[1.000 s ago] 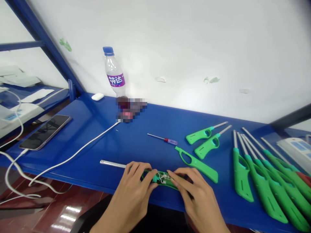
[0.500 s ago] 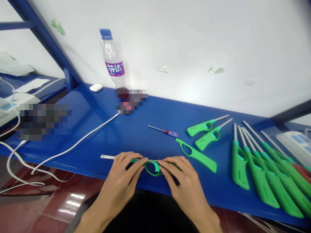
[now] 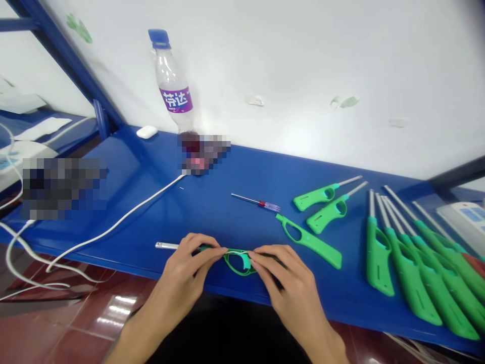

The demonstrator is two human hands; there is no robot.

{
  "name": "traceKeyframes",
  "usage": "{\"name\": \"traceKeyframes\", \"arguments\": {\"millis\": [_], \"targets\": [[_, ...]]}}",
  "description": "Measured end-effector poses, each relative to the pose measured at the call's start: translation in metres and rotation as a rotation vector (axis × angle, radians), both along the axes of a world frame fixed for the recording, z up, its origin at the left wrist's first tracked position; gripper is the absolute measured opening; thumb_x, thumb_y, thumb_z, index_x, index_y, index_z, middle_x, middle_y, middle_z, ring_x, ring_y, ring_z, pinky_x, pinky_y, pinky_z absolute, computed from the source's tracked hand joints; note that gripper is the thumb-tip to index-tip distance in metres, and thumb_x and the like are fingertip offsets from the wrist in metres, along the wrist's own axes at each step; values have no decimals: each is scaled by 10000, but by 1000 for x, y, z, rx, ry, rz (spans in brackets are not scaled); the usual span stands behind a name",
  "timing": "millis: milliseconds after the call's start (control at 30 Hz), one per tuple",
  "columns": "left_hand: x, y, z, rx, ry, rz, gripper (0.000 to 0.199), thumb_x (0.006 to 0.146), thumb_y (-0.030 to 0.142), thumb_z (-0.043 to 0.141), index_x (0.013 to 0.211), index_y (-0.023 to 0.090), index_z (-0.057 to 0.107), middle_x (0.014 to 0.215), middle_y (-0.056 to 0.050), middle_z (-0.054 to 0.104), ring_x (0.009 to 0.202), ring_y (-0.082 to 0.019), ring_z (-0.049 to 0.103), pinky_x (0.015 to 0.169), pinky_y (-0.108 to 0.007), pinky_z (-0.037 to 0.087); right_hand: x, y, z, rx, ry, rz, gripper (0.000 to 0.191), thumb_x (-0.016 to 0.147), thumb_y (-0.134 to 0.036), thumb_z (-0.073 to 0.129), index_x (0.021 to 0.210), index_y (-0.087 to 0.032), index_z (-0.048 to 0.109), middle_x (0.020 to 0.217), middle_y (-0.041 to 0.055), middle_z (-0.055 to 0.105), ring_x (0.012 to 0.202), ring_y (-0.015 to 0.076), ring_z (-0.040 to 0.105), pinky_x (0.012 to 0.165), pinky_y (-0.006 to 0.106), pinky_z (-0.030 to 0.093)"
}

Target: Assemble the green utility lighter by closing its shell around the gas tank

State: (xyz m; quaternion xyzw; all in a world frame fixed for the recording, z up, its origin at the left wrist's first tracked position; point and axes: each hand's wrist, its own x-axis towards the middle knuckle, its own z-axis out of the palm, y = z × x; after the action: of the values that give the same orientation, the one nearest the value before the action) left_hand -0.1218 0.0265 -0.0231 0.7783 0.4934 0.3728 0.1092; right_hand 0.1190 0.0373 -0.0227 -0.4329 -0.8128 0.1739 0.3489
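Near the front edge of the blue table, a green long-necked gas lighter [image 3: 238,270] lies across both my hands, its metal tube pointing left. My left hand [image 3: 195,258] pinches it where the tube meets the body. My right hand [image 3: 282,268] grips the handle end, fingertips beside the pale green trigger; the palm side is hidden. A thin white wire or strip runs along the lighter's top between my fingertips. Just beyond my right hand lies a loose green casing half [image 3: 310,240]. Farther back is a small screwdriver [image 3: 257,202] with a clear purple handle and red collar.
Two whole green lighters [image 3: 316,198] lie behind the casing half. Several more lighters [image 3: 417,273] are lined up at the right, near a white power strip [image 3: 464,217]. A drink bottle [image 3: 176,96] stands by the wall. A white cable [image 3: 125,217] crosses the table's left side.
The camera view has shifted slightly. My hands stay on the lighter in nearly the same grip, with only small finger movements.
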Motion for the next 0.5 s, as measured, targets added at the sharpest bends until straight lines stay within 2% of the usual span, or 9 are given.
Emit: {"name": "traceKeyframes", "arguments": {"millis": [100,300,500], "targets": [[1,0,1,-37,-29,8,256,1029,67,587,1151,234,737,1076,-25,670,975,-149,636,838,-281,538,0,-1,-2,17,5,-14,233,1035,-131,621,1212,-250,712,1134,35,726,1022,188,666,888,364,575],[1,0,-2,-5,0,4,283,1030,54,574,1173,245,725,1086,-22,659,976,-152,627,859,-306,531,0,-1,-3,-16,39,-33,204,1033,-147,626,1167,-252,740,1108,29,731,991,179,682,861,344,588],[-2,-2,-6,10,112,-18,518,1015,-47,460,1315,315,678,1169,-39,616,1017,-168,589,872,-340,531,-1,0,-1,-58,24,-50,193,1052,-181,603,1149,-254,753,1109,30,719,986,176,687,879,359,591]]}}
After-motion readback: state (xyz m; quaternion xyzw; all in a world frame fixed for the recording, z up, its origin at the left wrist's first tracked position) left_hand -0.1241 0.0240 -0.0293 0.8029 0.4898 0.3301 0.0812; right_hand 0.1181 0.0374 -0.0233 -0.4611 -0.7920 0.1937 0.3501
